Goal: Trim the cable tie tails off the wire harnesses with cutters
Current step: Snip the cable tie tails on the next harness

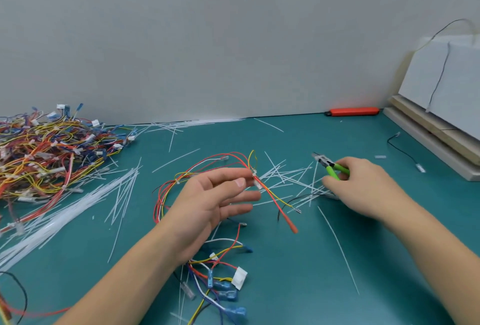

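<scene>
- Now the left hand [218, 200] is pinching one wire harness [207, 169] between thumb and first finger, just beside its cable tie [257, 182]; the other fingers are lying straight and loose.
- The right hand [363, 187] is gripping the green-handled cutters [331, 166], nose pointing away over the cut tails [291, 182] on the green mat [337, 259].
- I judge the step is between cuts: cutters and tie are apart.
- Whether a tail is remaining on this tie, I cannot tell.
- Next, the blades must be coming flush to the tie head, without touching the wires.
</scene>
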`<state>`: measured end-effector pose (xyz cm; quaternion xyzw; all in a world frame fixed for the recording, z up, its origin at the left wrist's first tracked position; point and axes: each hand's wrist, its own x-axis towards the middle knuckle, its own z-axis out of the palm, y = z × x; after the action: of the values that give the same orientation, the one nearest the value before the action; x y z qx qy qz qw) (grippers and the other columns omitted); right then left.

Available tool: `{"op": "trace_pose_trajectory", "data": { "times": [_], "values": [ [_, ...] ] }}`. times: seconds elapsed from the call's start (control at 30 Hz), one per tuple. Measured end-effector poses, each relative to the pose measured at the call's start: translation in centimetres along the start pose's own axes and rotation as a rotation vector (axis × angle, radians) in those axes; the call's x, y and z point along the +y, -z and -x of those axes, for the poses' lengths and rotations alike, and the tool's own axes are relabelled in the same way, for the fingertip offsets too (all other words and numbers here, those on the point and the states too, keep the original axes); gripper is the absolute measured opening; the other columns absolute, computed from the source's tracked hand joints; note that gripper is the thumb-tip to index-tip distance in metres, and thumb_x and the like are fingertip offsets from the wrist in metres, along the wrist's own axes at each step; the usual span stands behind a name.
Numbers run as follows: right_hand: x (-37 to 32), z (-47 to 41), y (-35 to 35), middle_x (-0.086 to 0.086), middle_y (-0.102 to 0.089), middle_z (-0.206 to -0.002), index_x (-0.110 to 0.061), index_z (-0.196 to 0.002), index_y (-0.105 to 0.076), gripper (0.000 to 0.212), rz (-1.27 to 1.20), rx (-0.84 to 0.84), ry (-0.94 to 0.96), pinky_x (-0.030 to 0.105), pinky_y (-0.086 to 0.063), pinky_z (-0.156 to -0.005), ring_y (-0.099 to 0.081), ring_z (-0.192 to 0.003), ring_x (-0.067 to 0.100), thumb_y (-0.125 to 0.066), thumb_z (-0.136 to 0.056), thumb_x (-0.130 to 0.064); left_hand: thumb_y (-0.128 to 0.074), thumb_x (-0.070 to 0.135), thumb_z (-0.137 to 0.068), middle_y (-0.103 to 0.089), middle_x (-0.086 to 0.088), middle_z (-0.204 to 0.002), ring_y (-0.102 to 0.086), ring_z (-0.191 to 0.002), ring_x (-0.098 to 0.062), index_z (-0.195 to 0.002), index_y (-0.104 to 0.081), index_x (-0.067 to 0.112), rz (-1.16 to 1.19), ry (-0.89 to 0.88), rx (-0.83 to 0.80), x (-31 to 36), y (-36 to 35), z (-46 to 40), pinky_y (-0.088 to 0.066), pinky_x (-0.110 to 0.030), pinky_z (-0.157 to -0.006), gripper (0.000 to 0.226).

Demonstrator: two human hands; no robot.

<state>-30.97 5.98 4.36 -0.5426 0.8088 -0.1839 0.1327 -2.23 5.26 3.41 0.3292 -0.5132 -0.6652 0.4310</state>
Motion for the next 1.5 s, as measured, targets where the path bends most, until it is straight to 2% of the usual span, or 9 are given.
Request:
{"op": "trace_pose_trajectory", "data": {
  "times": [0.1, 0.27, 0.57, 1.03, 1.17, 1.27, 1.37, 1.43, 1.5],
  "values": [
    [1.4, -1.0, 0.8, 0.004, -0.061, -0.109, -0.025, -0.107, -0.059, 0.028, 0.186, -0.008, -0.127, 0.041, -0.039, -0.084, -0.05, -0.1, 0.032, -0.056, -0.091, -0.048, -0.072, 0.023, -0.086, -0.074, -0.014, -0.121, -0.073, -0.108, -0.033, -0.113, -0.077, 0.014, -0.009, -0.003, -0.004, 0.0, 0.0, 0.0, -0.061, -0.036, -0.087, 0.029],
    [2.4, -1.5, 1.5, 0.013, -0.056, -0.117, -0.017, -0.1, -0.057, 0.032, 0.254, -0.085, -0.194, 0.043, -0.048, -0.094, -0.049, -0.105, 0.036, -0.057, -0.091, -0.047, -0.071, 0.022, -0.086, -0.075, -0.015, -0.117, -0.074, -0.102, -0.032, -0.109, -0.078, 0.011, -0.001, -0.007, 0.024, 0.2, -0.2, 0.1, -0.062, -0.037, -0.086, 0.027],
    [1.6, -0.8, 0.8, 0.016, -0.038, -0.152, -0.007, -0.145, -0.038, 0.069, 0.395, -0.119, -0.173, 0.049, -0.038, -0.104, -0.036, -0.14, 0.037, -0.049, -0.101, -0.059, -0.065, 0.015, -0.096, -0.075, -0.01, -0.117, -0.074, -0.104, -0.033, -0.118, -0.072, 0.008, -0.109, -0.021, -0.021, 0.4, -0.5, 0.4, -0.062, -0.036, -0.085, 0.024],
    [1.7, -1.4, 0.0, 0.023, -0.039, -0.148, -0.004, -0.141, -0.041, 0.066, 0.489, -0.14, -0.122, 0.051, -0.039, -0.112, -0.036, -0.137, 0.042, -0.046, -0.101, -0.056, -0.054, 0.01, -0.105, -0.076, -0.008, -0.114, -0.072, -0.092, -0.025, -0.12, -0.07, 0.007, -0.284, -0.059, -0.074, 1.0, -0.6, 0.9, -0.054, -0.033, -0.073, 0.023],
    [1.6, -0.9, -0.1, 0.022, -0.039, -0.149, -0.005, -0.144, -0.04, 0.078, 0.477, -0.157, -0.134, 0.052, -0.038, -0.113, -0.034, -0.14, 0.042, -0.044, -0.099, -0.068, -0.056, 0.011, -0.104, -0.077, -0.002, -0.113, -0.074, -0.09, -0.02, -0.118, -0.072, 0.011, -0.371, -0.087, -0.066, 1.0, -0.6, 0.9, -0.054, -0.032, -0.07, 0.021],
    [-0.1, 0.6, 0.6, 0.018, -0.045, -0.148, -0.015, -0.142, -0.048, 0.063, 0.348, -0.008, -0.019, 0.052, -0.037, -0.107, -0.036, -0.139, 0.038, -0.041, -0.102, -0.062, -0.056, 0.01, -0.104, -0.077, 0.001, -0.114, -0.074, -0.09, -0.018, -0.119, -0.072, 0.013, -0.414, -0.1, -0.087, 1.1, -0.8, 1.0, -0.053, -0.033, -0.069, 0.022],
    [-3.5, 3.0, 0.8, 0.006, -0.074, -0.111, -0.022, -0.106, -0.074, 0.044, -0.206, 0.266, 0.342, 0.038, -0.042, -0.084, -0.059, -0.105, 0.026, -0.041, -0.099, -0.05, -0.057, 0.01, -0.102, -0.076, 0.005, -0.116, -0.072, -0.089, -0.014, -0.121, -0.071, 0.016, -0.47, -0.12, -0.101, 1.2, -1.1, 1.2, -0.052, -0.031, -0.066, 0.024],
    [-6.9, 5.1, 0.3, -0.003, -0.077, -0.089, -0.023, -0.091, -0.076, 0.049, -0.523, 0.021, 0.406, 0.039, -0.052, -0.078, -0.068, -0.087, 0.019, -0.047, -0.091, -0.061, -0.06, 0.01, -0.1, -0.077, 0.002, -0.115, -0.07, -0.088, -0.014, -0.12, -0.072, 0.019, -0.52, -0.139, -0.107, 1.2, -1.3, 1.4, -0.051, -0.033, -0.068, 0.025],
    [-8.8, 6.0, -0.9, -0.005, -0.078, -0.084, -0.024, -0.092, -0.077, 0.039, -0.573, -0.239, 0.378, 0.038, -0.06, -0.074, -0.069, -0.076, 0.012, -0.058, -0.096, -0.057, -0.061, 0.006, -0.097, -0.078, 0.0, -0.11, -0.069, -0.087, -0.019, -0.116, -0.075, 0.018, -0.591, -0.188, -0.126, 1.3, -1.2, 1.6, -0.053, -0.035, -0.075, 0.026]
  ]
}}
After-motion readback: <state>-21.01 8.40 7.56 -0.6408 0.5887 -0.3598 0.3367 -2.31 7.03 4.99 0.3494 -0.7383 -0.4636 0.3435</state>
